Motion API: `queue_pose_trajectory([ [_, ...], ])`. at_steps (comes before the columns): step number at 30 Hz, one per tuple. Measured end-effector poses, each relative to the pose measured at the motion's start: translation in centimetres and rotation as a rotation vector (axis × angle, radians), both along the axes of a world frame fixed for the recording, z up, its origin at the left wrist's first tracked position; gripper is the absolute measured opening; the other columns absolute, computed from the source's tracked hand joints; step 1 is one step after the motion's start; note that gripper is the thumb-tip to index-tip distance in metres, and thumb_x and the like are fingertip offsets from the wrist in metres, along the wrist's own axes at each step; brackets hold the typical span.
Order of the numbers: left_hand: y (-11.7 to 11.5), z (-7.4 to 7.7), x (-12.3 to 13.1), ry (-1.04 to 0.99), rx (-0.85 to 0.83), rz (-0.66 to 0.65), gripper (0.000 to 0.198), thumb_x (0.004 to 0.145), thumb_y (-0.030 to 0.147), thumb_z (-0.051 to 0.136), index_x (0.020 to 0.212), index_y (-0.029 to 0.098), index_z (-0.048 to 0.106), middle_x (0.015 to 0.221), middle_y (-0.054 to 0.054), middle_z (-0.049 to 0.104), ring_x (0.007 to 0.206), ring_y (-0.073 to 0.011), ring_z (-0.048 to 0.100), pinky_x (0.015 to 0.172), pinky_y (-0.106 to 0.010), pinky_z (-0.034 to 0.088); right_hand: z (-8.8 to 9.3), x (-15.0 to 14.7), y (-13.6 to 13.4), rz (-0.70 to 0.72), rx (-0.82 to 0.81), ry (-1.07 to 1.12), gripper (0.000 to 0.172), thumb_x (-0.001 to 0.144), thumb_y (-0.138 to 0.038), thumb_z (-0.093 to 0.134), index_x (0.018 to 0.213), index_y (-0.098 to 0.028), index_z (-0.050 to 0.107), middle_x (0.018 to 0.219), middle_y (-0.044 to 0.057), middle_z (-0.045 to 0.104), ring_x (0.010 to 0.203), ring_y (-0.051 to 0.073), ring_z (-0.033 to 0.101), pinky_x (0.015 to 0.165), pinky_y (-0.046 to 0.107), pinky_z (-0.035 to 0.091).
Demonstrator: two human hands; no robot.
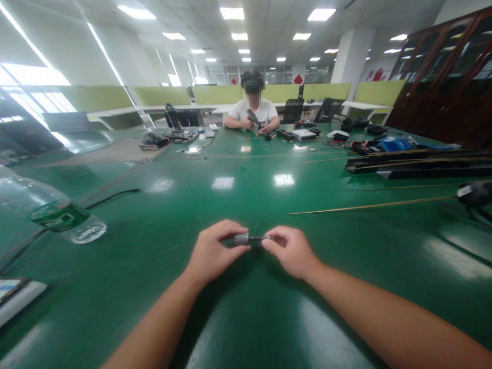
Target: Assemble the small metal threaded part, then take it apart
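Between both hands, low over the green table (230, 205), lies a small grey cylinder with a thin dark shaft (242, 239), held level; its exact kind is too small to make out. The thumb and fingers of my left hand (213, 251) close around the grey cylinder end. My right hand (291, 248) pinches the tip of the shaft, which is partly hidden by the fingers. A short stretch of the shaft shows bare in the gap between my hands.
A clear plastic bottle (57, 210) lies at left, by a black cable (113, 198). Thin brass-coloured rods (369, 206) and black channels (418, 164) lie at right. Across the table a person (251, 110) holds a dark tool (252, 117), among electronic parts.
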State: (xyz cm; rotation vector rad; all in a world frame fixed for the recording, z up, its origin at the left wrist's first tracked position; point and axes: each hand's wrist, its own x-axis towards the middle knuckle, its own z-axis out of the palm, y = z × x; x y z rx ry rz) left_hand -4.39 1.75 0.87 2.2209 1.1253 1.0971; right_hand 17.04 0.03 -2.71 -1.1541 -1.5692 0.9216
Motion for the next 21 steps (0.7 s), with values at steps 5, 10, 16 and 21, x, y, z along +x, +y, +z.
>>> queue_pose_trajectory([
  [5, 0.1, -0.1, -0.2, -0.023, -0.022, 0.003, 0.023, 0.074, 0.025, 0.08, 0.095, 0.02, 0.073, 0.096, -0.004, 0.071, 0.088, -0.0169, 0.068, 0.08, -0.027, 0.056, 0.0, 0.1, 0.0, -0.022, 0.007, 0.013, 0.014, 0.079, -0.028, 0.068, 0.08, -0.015, 0.073, 0.071, 0.003, 0.067, 0.063, 0.015, 0.056, 0.061, 0.026, 0.043],
  [10, 0.2, -0.1, -0.3, -0.035, -0.029, 0.005, 0.021, 0.074, 0.025, 0.079, 0.093, 0.02, 0.072, 0.095, -0.004, 0.07, 0.088, -0.0163, 0.067, 0.08, -0.027, 0.056, 0.0, 0.2, 0.1, -0.03, -0.026, 0.022, 0.015, 0.078, -0.029, 0.068, 0.08, -0.015, 0.073, 0.068, 0.002, 0.066, 0.063, 0.016, 0.057, 0.06, 0.026, 0.043],
  [16, 0.7, -0.5, -0.8, -0.032, -0.018, 0.126, 0.025, 0.071, 0.032, 0.08, 0.089, 0.018, 0.069, 0.094, -0.005, 0.069, 0.086, -0.0195, 0.067, 0.081, -0.032, 0.055, 0.0, 0.2, 0.2, -0.027, -0.081, 0.106, 0.02, 0.081, -0.034, 0.065, 0.078, -0.015, 0.068, 0.064, 0.001, 0.062, 0.058, 0.015, 0.056, 0.057, 0.026, 0.042],
  [21, 1.3, -0.6, -1.0, -0.061, -0.035, 0.354, 0.036, 0.068, 0.042, 0.081, 0.091, 0.018, 0.067, 0.092, -0.005, 0.07, 0.084, -0.0222, 0.067, 0.085, -0.037, 0.052, -0.8, 0.0, 0.4, 0.056, -0.147, 0.254, 0.037, 0.091, -0.042, 0.049, 0.062, -0.019, 0.05, 0.053, -0.004, 0.047, 0.046, 0.012, 0.048, 0.049, 0.025, 0.038],
])
